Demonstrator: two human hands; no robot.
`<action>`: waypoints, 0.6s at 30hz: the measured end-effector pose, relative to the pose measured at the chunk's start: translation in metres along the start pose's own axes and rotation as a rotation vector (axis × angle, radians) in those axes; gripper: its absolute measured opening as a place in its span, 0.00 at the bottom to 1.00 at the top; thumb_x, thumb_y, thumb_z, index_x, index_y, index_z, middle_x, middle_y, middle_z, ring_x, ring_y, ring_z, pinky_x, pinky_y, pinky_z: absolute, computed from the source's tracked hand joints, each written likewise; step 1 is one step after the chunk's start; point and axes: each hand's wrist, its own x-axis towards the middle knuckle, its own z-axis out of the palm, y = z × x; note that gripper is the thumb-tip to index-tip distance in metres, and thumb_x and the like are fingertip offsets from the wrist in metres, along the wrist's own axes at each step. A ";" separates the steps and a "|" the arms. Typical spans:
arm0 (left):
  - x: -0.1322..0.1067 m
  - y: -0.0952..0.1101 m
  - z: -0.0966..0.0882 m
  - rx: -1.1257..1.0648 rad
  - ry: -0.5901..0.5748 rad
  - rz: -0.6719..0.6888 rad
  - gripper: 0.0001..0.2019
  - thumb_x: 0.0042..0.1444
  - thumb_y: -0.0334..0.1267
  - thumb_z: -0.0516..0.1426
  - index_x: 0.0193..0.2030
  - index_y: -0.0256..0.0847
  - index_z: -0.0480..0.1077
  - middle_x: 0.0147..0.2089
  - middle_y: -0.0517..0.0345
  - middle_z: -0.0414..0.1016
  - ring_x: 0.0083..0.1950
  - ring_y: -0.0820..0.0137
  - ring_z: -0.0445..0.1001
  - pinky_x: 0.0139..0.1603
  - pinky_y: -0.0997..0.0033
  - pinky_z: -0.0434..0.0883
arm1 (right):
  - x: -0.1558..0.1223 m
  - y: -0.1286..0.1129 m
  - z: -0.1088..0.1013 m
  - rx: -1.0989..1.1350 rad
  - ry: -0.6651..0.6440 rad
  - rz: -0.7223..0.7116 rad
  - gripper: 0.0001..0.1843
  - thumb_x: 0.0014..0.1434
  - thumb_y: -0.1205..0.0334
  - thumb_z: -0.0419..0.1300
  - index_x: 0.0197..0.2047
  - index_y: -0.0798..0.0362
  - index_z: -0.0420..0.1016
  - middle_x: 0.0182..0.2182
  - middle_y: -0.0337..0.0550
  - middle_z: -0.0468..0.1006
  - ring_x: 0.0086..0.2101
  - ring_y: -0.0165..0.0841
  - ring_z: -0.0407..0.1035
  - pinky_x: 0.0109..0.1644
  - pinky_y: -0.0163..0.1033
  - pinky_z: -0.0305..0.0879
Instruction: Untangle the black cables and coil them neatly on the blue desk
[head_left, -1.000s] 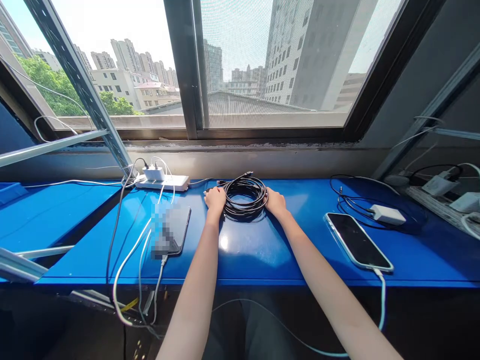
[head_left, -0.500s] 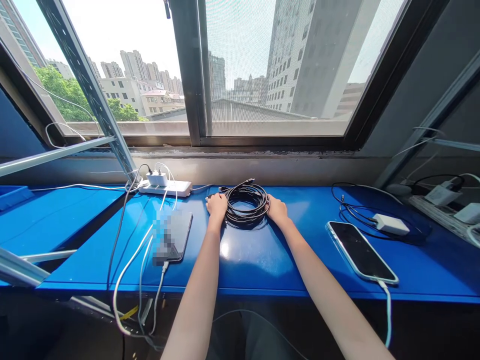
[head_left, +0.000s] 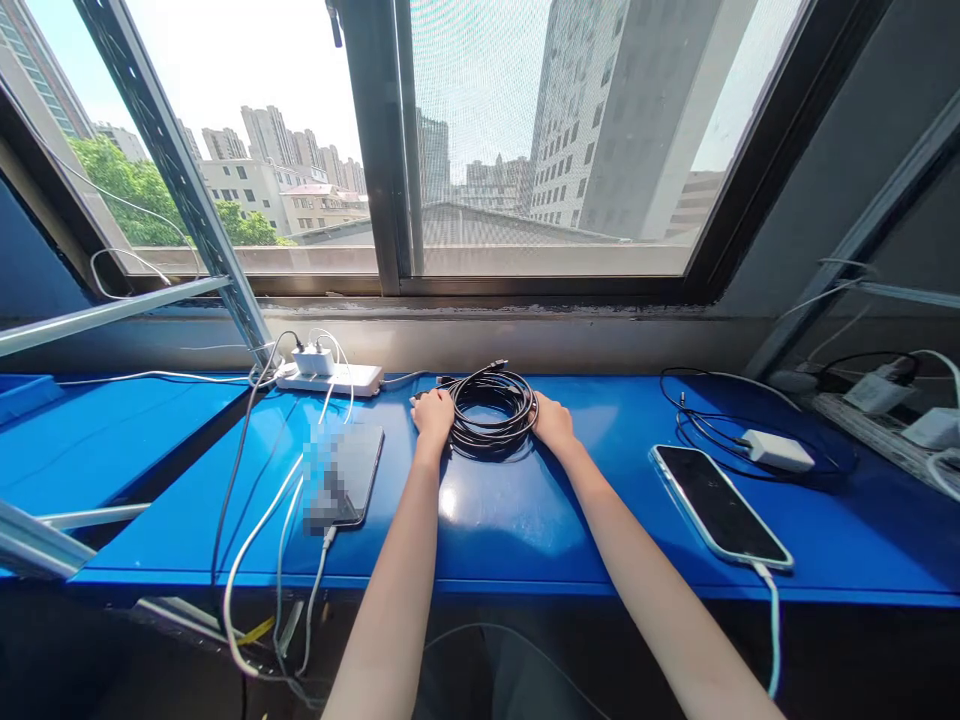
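Note:
A coiled black cable (head_left: 491, 440) lies as a thick ring of several loops near the back of the blue tabletop (head_left: 517, 540). My left hand (head_left: 433, 414) is closed on the coil's left side, with a connector end sticking out by its fingers. On the opposite side, my right hand (head_left: 553, 421) grips the ring, its fingertips partly hidden behind the loops. A dark plug end (head_left: 499, 365) pokes out at the top of the coil.
To the left lies a dark phone (head_left: 367, 470), partly blurred out, on a white charging cable. A white power strip (head_left: 360, 378) with chargers stands behind it. At right are a second phone (head_left: 724, 505), a white adapter (head_left: 780, 450) and a black cord. Metal shelf posts flank the window.
Both hands stay on the coiled cable in nearly the same place. The whole view has shifted very slightly.

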 end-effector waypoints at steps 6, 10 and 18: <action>-0.003 0.001 -0.004 -0.075 0.046 0.008 0.16 0.65 0.41 0.47 0.47 0.40 0.73 0.52 0.46 0.74 0.55 0.60 0.70 0.55 0.58 0.67 | 0.009 0.007 0.009 0.199 0.141 -0.014 0.16 0.63 0.57 0.55 0.52 0.54 0.69 0.49 0.47 0.72 0.46 0.35 0.69 0.50 0.48 0.68; -0.003 0.001 -0.006 -0.114 0.055 0.041 0.18 0.63 0.40 0.46 0.44 0.42 0.77 0.49 0.48 0.77 0.53 0.59 0.73 0.52 0.65 0.67 | 0.020 0.011 0.011 0.334 0.244 -0.030 0.16 0.63 0.57 0.56 0.51 0.55 0.69 0.48 0.47 0.72 0.45 0.35 0.70 0.49 0.47 0.69; -0.002 -0.001 -0.011 -0.145 0.067 0.054 0.21 0.61 0.40 0.45 0.42 0.42 0.79 0.50 0.48 0.78 0.50 0.59 0.75 0.46 0.69 0.69 | 0.020 -0.002 0.009 0.434 0.302 -0.165 0.13 0.63 0.58 0.56 0.48 0.55 0.71 0.49 0.47 0.73 0.47 0.35 0.69 0.52 0.48 0.67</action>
